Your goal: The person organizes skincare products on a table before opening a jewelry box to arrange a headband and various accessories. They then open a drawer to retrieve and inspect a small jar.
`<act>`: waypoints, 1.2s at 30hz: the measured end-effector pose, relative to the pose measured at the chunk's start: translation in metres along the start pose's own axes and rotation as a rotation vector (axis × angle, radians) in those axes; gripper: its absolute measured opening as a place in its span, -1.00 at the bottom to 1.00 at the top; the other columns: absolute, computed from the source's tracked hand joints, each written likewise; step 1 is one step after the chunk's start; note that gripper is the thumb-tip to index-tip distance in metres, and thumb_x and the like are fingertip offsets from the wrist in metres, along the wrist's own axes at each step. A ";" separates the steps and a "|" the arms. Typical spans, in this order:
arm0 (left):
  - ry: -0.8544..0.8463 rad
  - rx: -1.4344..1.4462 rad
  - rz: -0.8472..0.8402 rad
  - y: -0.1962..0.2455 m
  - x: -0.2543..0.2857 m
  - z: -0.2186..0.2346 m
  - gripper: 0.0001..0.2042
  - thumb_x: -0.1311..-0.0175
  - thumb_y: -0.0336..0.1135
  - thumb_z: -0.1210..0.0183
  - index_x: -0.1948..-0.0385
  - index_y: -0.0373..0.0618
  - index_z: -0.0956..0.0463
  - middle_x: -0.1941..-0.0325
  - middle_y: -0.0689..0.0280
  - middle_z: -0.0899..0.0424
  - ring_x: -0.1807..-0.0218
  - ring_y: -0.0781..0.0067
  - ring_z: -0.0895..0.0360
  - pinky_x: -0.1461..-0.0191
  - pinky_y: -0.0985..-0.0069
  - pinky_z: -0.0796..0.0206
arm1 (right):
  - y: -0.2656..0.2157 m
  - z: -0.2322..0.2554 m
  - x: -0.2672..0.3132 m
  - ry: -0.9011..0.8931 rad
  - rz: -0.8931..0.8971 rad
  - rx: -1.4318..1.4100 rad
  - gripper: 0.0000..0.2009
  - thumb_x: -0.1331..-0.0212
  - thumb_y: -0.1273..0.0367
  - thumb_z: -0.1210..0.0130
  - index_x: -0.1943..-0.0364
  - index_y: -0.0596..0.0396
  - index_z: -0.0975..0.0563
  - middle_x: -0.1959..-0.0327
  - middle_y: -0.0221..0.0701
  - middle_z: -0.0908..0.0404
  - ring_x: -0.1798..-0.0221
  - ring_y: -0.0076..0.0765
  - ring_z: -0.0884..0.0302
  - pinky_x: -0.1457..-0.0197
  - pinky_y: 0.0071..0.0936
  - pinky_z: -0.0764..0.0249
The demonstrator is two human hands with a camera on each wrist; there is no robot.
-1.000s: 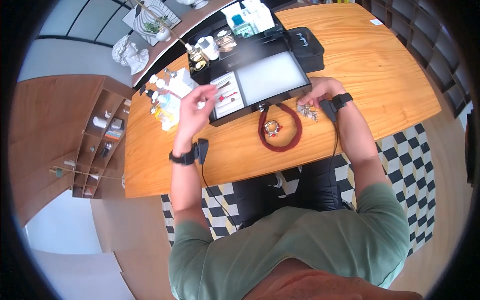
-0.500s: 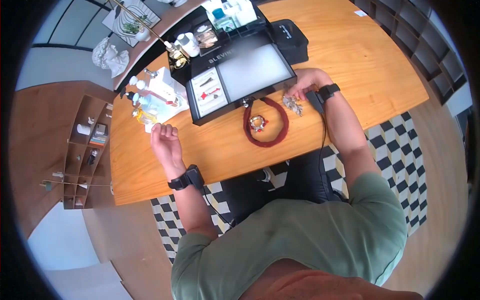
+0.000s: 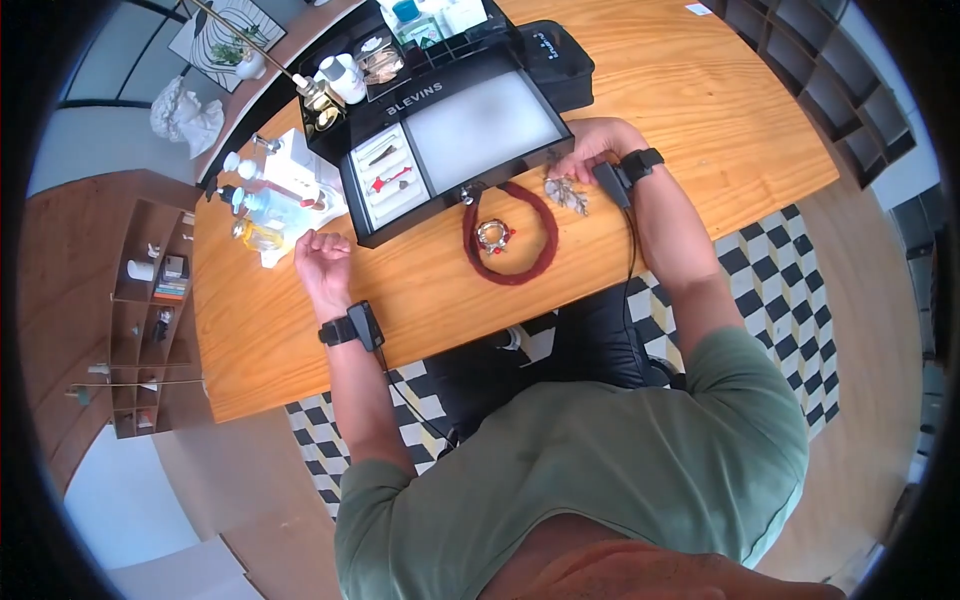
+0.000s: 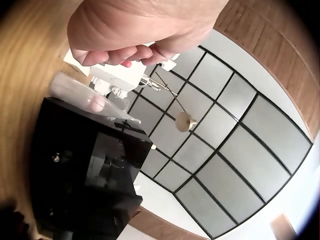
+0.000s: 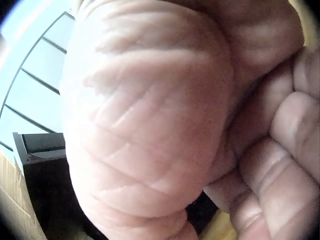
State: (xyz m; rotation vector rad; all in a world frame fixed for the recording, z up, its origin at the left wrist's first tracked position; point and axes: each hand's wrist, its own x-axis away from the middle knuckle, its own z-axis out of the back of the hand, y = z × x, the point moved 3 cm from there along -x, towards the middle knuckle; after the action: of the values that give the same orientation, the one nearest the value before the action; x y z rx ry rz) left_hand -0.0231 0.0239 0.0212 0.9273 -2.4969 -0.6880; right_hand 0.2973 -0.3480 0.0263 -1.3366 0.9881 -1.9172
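Note:
My right hand (image 3: 603,148) rests at the front right corner of the black jewelry case (image 3: 355,222), its fingertips pinching the upper end of a silver leaf-shaped ornament (image 3: 567,195) close over the table. In the right wrist view the palm and curled fingers (image 5: 270,185) fill the picture and hide the ornament. Left of it lies a dark red fabric loop (image 3: 548,255) around a silver bracelet with red beads (image 3: 493,236). My left hand (image 3: 325,270) holds nothing; its fingers hang loosely curled, palm up, beside the case's front left corner.
Small jewelry lies in the case's white slotted insert (image 3: 385,175), next to a white pad (image 3: 485,125). Bottles stand in its back section. More bottles (image 3: 262,210) crowd the table's left side. A black pouch-like case (image 3: 560,65) sits behind on the right.
My left hand has drawn back from the case's slotted insert to the left and toward me, fingers now loosely curled. The right hand stays at the leaf ornament. The head view has shifted.

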 end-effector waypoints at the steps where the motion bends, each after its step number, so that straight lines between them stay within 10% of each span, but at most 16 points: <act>1: -0.007 -0.012 0.011 -0.001 -0.003 0.002 -0.79 -0.29 -0.37 -0.14 0.55 0.00 -0.32 0.63 0.48 -0.29 0.54 0.51 -0.28 0.32 0.46 -0.21 | 0.001 0.000 -0.002 -0.006 0.002 0.005 -0.67 0.15 0.22 -0.52 0.49 0.13 -0.59 0.64 -0.38 -0.59 0.62 -0.46 -0.57 0.58 -0.50 -0.50; 7: -0.030 0.004 0.047 0.002 -0.019 0.018 -0.77 -0.30 -0.34 -0.14 0.57 0.03 -0.32 0.64 0.51 -0.28 0.55 0.54 -0.27 0.32 0.48 -0.21 | -0.010 -0.002 0.008 -0.002 -0.009 -0.031 -0.58 0.08 0.35 -0.54 0.14 0.18 -0.60 0.56 -0.39 -0.62 0.61 -0.51 -0.55 0.57 -0.58 -0.47; 19: -0.051 -0.110 0.025 -0.006 -0.022 0.032 -0.81 -0.38 -0.38 -0.10 0.49 0.00 -0.34 0.61 0.48 -0.26 0.54 0.56 -0.24 0.33 0.51 -0.19 | 0.005 0.014 -0.013 -0.005 0.006 0.288 -0.66 -0.11 0.15 -0.41 0.51 0.09 -0.56 0.65 -0.49 -0.51 0.60 -0.51 -0.50 0.53 -0.57 -0.41; 32: -0.023 -0.149 0.016 -0.010 -0.023 0.029 -0.83 -0.39 -0.39 -0.10 0.46 -0.01 -0.36 0.60 0.48 -0.28 0.54 0.55 -0.26 0.35 0.50 -0.23 | 0.011 0.018 -0.014 -0.031 0.003 0.180 -0.60 -0.26 0.09 -0.29 0.45 0.20 -0.65 0.46 -0.33 -0.68 0.57 -0.38 -0.63 0.45 -0.44 -0.52; 36: -0.048 -0.148 0.029 -0.009 -0.024 0.034 -0.87 -0.38 -0.38 -0.12 0.41 0.00 -0.39 0.59 0.49 -0.32 0.54 0.57 -0.29 0.34 0.53 -0.28 | 0.024 0.028 -0.017 0.065 0.116 0.002 -0.62 -0.30 0.31 -0.23 0.04 0.25 -0.30 0.44 -0.27 -0.66 0.56 -0.31 -0.65 0.59 -0.39 -0.54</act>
State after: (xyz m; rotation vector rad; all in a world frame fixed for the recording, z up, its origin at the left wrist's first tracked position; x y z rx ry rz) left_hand -0.0187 0.0445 -0.0157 0.8290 -2.4561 -0.8821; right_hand 0.3303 -0.3537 0.0034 -1.1960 1.0713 -1.8837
